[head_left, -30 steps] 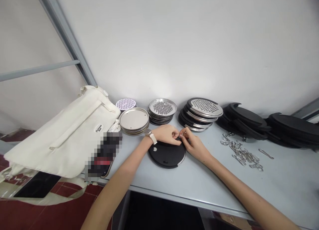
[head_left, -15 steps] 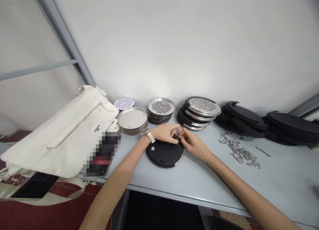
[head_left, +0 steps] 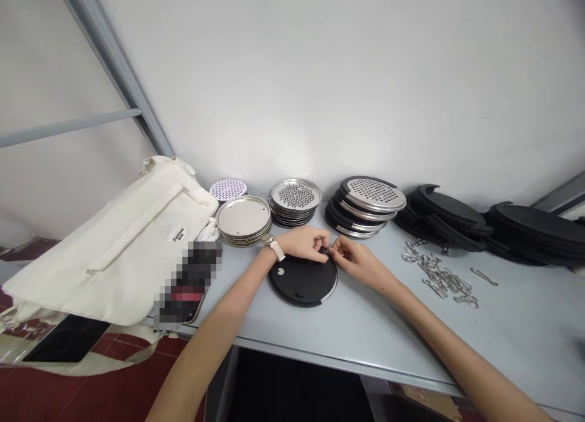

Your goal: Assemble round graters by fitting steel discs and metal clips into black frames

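Note:
My left hand (head_left: 304, 244) rests at the top edge of a round black disc (head_left: 301, 282), which lies flat on the grey table (head_left: 356, 324) and has a steel strip along its lower right rim. Its fingers pinch a small dark part (head_left: 324, 250) at the disc's edge. My right hand (head_left: 354, 258) sits just to the right, its fingertips close to that part. Whether the right fingers hold anything is hidden. A white strap watch (head_left: 274, 248) circles my left wrist.
Stacks of steel grater plates (head_left: 372, 193) and black discs (head_left: 445, 214) line the wall. Loose metal links (head_left: 439, 275) lie to the right. On the left are a white canvas bag (head_left: 123, 239), a pixelated object (head_left: 187, 282) and a dark phone (head_left: 66, 339).
My right hand has drawn slightly right, away from the pinched part. The left hand stays at the disc's top edge, and the view has shifted a little.

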Demonstrator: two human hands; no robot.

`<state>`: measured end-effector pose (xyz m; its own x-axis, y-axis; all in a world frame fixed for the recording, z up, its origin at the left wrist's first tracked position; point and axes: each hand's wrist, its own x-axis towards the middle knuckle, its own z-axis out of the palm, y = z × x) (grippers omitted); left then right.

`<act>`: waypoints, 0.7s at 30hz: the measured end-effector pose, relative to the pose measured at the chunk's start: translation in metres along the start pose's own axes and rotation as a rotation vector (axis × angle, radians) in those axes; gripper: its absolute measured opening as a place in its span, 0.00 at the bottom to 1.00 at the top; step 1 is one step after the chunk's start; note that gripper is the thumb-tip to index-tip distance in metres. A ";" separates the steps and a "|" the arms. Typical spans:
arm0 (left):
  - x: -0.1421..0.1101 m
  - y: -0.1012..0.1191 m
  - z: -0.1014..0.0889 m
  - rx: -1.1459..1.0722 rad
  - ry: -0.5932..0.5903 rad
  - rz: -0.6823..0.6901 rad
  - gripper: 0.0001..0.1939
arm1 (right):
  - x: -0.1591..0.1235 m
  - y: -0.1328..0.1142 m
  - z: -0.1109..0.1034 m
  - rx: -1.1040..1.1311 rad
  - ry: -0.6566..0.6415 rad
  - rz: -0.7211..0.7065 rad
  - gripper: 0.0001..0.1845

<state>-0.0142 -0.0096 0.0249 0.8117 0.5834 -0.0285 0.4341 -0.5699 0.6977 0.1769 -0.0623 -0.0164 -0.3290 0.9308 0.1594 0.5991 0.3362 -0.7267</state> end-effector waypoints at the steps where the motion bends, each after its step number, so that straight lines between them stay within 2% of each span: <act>1: 0.000 -0.001 0.000 -0.009 -0.001 0.000 0.09 | 0.000 0.000 -0.001 0.002 -0.003 0.008 0.13; 9: 0.002 -0.005 0.001 -0.021 0.001 0.032 0.10 | 0.000 -0.004 -0.003 0.027 -0.021 0.078 0.18; 21: 0.002 -0.003 0.001 -0.029 -0.009 -0.013 0.10 | -0.002 -0.007 -0.007 -0.088 -0.128 -0.076 0.16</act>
<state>-0.0133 -0.0076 0.0222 0.8093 0.5858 -0.0439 0.4334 -0.5449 0.7178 0.1786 -0.0654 -0.0064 -0.4629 0.8781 0.1212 0.6289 0.4217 -0.6532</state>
